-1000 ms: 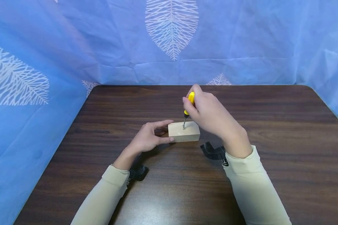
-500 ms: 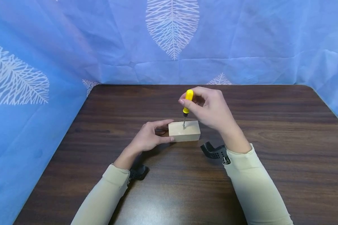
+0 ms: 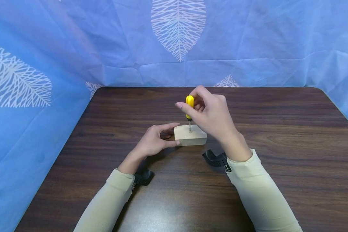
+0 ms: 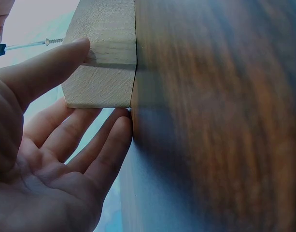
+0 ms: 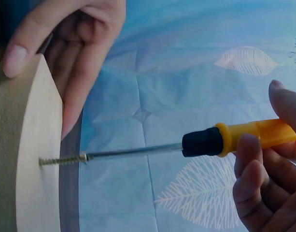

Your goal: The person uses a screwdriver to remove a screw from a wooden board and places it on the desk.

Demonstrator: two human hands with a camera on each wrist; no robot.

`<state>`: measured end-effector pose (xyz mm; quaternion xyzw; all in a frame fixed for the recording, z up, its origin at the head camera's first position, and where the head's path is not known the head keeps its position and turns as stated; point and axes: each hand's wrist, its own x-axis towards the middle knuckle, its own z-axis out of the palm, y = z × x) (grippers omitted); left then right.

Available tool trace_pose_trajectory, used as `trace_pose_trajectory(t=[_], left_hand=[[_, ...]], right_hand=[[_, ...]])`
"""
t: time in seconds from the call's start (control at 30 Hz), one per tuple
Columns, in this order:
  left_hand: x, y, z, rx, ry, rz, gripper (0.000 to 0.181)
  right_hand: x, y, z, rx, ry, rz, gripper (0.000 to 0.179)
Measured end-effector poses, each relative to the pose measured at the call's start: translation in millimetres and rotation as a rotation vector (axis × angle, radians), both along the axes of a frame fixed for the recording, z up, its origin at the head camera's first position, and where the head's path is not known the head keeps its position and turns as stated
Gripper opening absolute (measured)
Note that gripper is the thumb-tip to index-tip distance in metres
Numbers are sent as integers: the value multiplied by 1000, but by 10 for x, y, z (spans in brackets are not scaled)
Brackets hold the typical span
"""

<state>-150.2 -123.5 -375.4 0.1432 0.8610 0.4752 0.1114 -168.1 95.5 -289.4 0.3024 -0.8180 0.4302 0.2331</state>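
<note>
A pale wooden block (image 3: 191, 141) lies on the dark table, a screw (image 5: 65, 160) standing partly out of its upper face. My left hand (image 3: 151, 141) grips the block's left end, thumb on the near side and fingers on the far side; the left wrist view shows the thumb across the block (image 4: 106, 38). With the fingers of my right hand (image 3: 216, 117) I hold a screwdriver (image 3: 189, 104) by its yellow handle, nearly upright over the block. Its metal shaft (image 5: 138, 151) meets the screw head, and the screw's tip is sunk out of sight in the wood.
The brown wood-grain table (image 3: 278, 145) stretches around both hands. Behind it and along the sides hangs a blue cloth (image 3: 119, 38) with white leaf prints. Black camera mounts (image 3: 145, 178) sit at both wrists below the cream sleeves.
My right hand has shifted left and its fingers have changed position on the handle. The screwdriver has gone from leaning right to nearly upright. The left hand and block stay in place.
</note>
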Motion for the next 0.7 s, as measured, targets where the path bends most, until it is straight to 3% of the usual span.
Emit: trace_pose_trajectory(t=[0.13, 0.33, 0.47, 0.6, 0.7], left_hand=[[-4, 8, 16, 1, 2, 4, 64], [5, 11, 30, -11, -13, 20, 64], [20, 4, 29, -16, -15, 27, 66], [29, 7, 27, -8, -21, 23, 68], [26, 19, 33, -4, -24, 25, 67]], right_hand=[[-3, 22, 38, 29, 6, 1, 18], [6, 127, 113, 159, -193, -1, 14], [1, 101, 90, 231, -170, -80, 21], [-21, 72, 47, 166, -104, -122, 26], [-33, 81, 36, 35, -161, -106, 19]])
